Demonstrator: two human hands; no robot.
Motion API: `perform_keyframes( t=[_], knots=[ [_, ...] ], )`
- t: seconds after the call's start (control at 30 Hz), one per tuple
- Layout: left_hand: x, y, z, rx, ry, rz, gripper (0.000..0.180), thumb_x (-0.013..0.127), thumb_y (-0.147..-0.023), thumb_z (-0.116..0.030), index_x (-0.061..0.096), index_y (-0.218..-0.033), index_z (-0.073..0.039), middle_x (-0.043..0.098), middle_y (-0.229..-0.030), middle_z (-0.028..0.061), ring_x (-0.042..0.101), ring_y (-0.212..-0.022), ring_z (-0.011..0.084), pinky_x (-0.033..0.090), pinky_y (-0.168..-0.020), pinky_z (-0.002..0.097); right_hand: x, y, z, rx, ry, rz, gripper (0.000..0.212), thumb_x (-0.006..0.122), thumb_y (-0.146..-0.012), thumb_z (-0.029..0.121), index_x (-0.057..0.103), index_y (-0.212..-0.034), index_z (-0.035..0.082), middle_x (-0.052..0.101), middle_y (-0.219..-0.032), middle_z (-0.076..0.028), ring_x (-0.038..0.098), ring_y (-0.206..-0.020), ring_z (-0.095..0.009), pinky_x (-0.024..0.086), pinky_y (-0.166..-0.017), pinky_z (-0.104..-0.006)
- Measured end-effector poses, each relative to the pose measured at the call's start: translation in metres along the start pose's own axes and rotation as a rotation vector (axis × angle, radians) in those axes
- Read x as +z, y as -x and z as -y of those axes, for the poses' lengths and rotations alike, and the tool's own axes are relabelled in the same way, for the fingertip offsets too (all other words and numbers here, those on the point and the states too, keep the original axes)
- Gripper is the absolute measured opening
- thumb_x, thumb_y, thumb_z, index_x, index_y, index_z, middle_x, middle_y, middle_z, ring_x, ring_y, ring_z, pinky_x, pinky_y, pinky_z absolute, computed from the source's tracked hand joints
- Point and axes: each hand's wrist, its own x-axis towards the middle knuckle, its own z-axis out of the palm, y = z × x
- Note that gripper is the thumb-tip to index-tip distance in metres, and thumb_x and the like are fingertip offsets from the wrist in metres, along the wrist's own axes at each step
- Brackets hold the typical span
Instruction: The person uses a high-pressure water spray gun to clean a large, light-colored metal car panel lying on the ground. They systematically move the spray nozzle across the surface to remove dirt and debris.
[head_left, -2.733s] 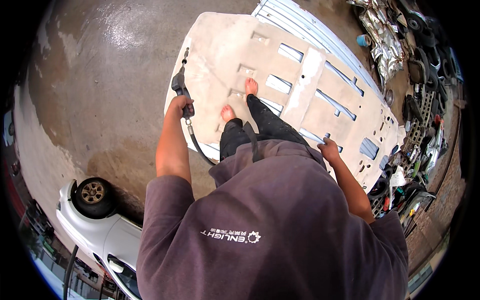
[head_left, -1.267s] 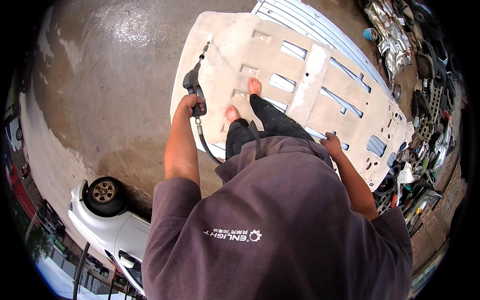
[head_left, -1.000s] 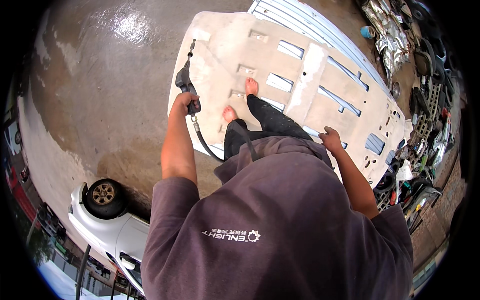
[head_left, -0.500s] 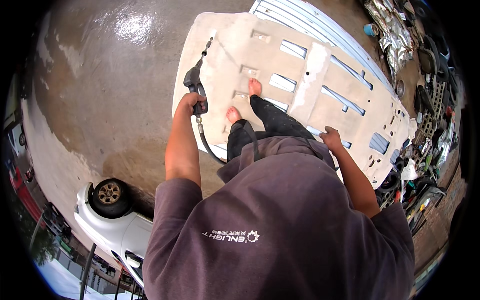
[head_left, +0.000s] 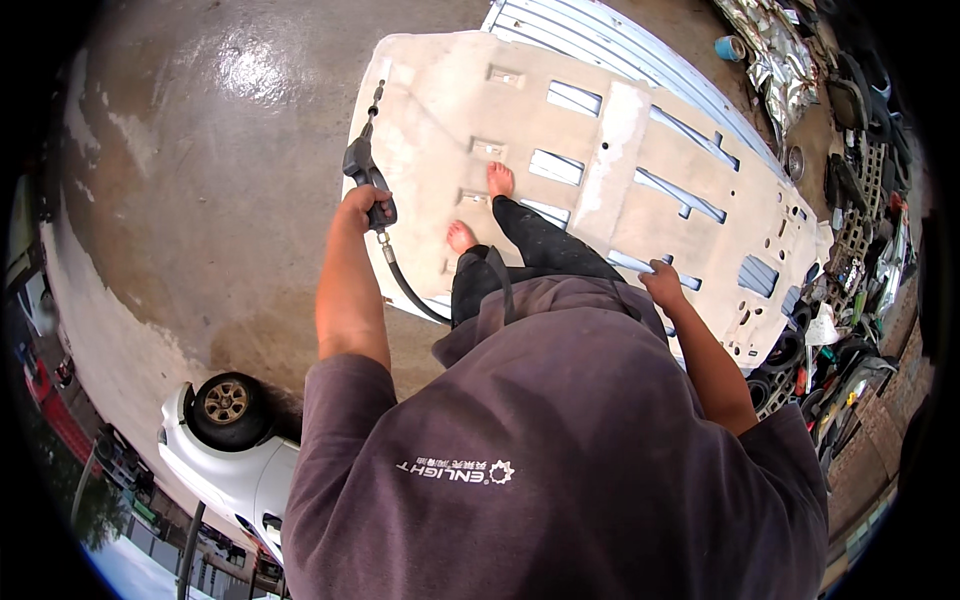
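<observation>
My left hand [head_left: 372, 206] is wrapped round the grip of a black pressure washer gun [head_left: 361, 160]. Its short lance points away from me, over the far left corner of a large beige moulded floor mat [head_left: 430, 100]. From the bottom of the grip a black hose [head_left: 405, 288] curves back toward my legs. Both my bare feet stand on the mat, which has several slots and holes cut through it. Beside my right hip, over the mat, my right hand [head_left: 662, 284] hangs with curled fingers; whether anything is inside them is hidden.
White ribbed panels [head_left: 600, 35] show under and beyond the mat. Wet concrete floor [head_left: 240, 170] stretches to the left. A white car [head_left: 215, 465] stands at lower left. Scrap parts [head_left: 850, 230] pile up along the right, near a blue tin [head_left: 730, 48].
My left hand has swung the gun leftward, bringing the lance nearer the mat's left edge. The whole view has shifted slightly. My right hand stays by my hip.
</observation>
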Motion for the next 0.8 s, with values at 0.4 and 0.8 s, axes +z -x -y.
perform_keyframes(
  t=[0.4,0.8],
  knots=[
    [0.011,-0.02,-0.022,0.017,-0.033,0.003,0.009,0.065,-0.083,-0.005,0.059,-0.077,-0.004,0.059,-0.065,0.0086,0.061,-0.055,0.0245,0.054,-0.054,0.0392,-0.023,-0.016,0.017,0.07,-0.349,-0.016,0.051,0.064,-0.08,0.019,0.054,-0.119,-0.012,0.065,-0.085,-0.023,0.067,-0.065,-0.027,0.054,-0.057,-0.0369],
    [0.04,0.012,-0.04,0.018,-0.061,0.026,0.009,0.065,-0.083,-0.002,0.057,-0.077,-0.002,0.06,-0.065,0.0107,0.061,-0.055,0.0236,0.052,-0.052,0.0369,-0.014,-0.021,-0.006,0.032,-0.224,0.012,0.034,0.063,-0.08,0.02,0.057,-0.095,-0.009,0.063,-0.074,-0.026,0.066,-0.059,-0.032,0.053,-0.057,-0.039]
  ],
)
